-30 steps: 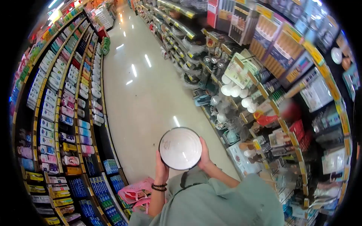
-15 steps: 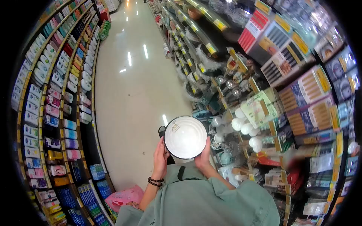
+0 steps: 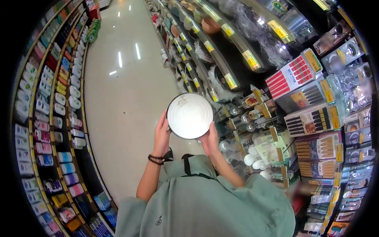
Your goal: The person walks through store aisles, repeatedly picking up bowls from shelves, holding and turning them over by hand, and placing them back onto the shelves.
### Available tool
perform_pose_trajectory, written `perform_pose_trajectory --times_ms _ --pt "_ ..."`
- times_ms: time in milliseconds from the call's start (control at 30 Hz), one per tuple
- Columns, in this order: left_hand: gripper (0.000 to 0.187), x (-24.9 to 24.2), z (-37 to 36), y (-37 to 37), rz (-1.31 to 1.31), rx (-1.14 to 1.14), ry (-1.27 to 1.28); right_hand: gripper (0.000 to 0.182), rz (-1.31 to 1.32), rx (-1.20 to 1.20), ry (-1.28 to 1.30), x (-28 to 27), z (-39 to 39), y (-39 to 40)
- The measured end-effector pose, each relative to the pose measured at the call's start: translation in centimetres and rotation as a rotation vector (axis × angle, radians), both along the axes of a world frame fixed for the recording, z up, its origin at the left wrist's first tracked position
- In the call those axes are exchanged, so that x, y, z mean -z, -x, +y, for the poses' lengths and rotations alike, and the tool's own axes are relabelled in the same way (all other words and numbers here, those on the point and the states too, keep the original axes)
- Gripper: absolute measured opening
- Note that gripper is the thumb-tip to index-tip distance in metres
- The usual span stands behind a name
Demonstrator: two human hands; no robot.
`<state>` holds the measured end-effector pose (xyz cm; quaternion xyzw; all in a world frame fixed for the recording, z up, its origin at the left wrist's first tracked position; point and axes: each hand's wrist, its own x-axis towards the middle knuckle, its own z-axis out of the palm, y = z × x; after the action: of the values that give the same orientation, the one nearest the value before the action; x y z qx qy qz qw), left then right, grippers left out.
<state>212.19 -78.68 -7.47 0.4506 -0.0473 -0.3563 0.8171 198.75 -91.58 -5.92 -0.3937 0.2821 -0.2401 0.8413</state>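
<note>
A round white bowl with a dark rim [image 3: 190, 115] is held out in front of the body, its inside facing the camera and a small mark near the top of its inner wall. My left hand [image 3: 161, 132], with dark beads at the wrist, grips the bowl's left side. On the lower right side my right hand [image 3: 210, 140] holds it too, fingers partly hidden behind the bowl. The person's green shirt [image 3: 213, 201] fills the bottom of the view.
Shelves of bottles [image 3: 59, 110] line the left side. On the right stand shelves with bowls [image 3: 210, 24], packaged chopsticks [image 3: 316, 162], white ladles [image 3: 259, 164] and hanging utensils. A shiny floor aisle [image 3: 118, 91] runs ahead between them.
The bowl and both hands sit a little higher and further left in view. The dark handle seen earlier at the bowl's left no longer shows. The camera view has shifted toward the right shelves.
</note>
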Motion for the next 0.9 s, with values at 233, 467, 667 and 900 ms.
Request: perform_pose_trajectory --times_ms 233,467,667,900 --pt "0.044 -2.3 -11.6 -10.3 -0.226 0.239 -0.143 0.055 0.024 0.250 0.156 -1.7 -8.6 -7.5" --pt "0.050 -2.7 -24.3 -18.0 -0.431 0.378 -0.099 0.059 0.013 0.465 0.231 -2.4 -19.4 -15.4" --pt "0.056 -4.8 -33.6 -24.0 -0.512 0.510 -0.035 0.057 0.096 0.522 0.159 -5.4 -28.4 -20.8" --pt "0.056 -6.0 -42.1 -28.5 -0.521 0.670 0.063 0.047 0.165 0.571 0.167 -4.7 -35.3 -23.7"
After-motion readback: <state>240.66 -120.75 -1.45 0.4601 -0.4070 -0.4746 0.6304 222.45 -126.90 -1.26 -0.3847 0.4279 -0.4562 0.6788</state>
